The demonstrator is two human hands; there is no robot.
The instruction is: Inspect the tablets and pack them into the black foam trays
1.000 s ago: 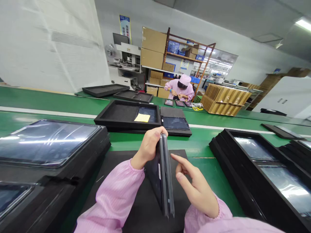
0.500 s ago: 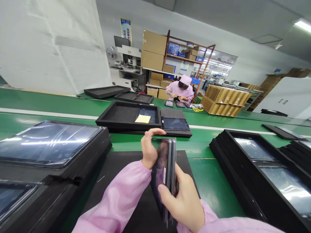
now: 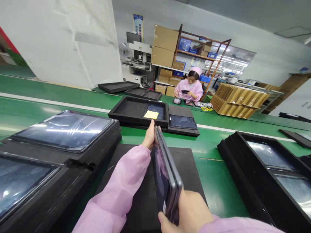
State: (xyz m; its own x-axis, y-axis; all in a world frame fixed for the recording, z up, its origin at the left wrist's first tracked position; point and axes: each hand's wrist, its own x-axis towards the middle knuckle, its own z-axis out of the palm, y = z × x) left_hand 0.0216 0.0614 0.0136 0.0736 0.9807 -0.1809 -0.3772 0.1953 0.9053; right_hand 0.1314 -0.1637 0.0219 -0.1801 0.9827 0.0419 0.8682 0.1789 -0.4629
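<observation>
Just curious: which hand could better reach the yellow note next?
Probably the left hand, at the far end of the tablets, nearer the note; the right hand grips the near end.

A long green table (image 3: 218, 181) with a white stripe (image 3: 213, 129) runs from side to side. Across it, a person in a pink coat (image 3: 182, 86) and a pink cap (image 3: 196, 70) holds a small, flat, dark thing (image 3: 185, 92). Next to that person stands a big stack of folded tan cardboard (image 3: 239, 100). Behind are two big brown cardboard boxes (image 3: 165, 37), one on top of the other, beside a tall rusty-brown metal shelf (image 3: 194, 55) with blue plastic baskets (image 3: 185, 44). A round fan (image 3: 123, 49) sits near a flat dark screen (image 3: 133, 37).
</observation>
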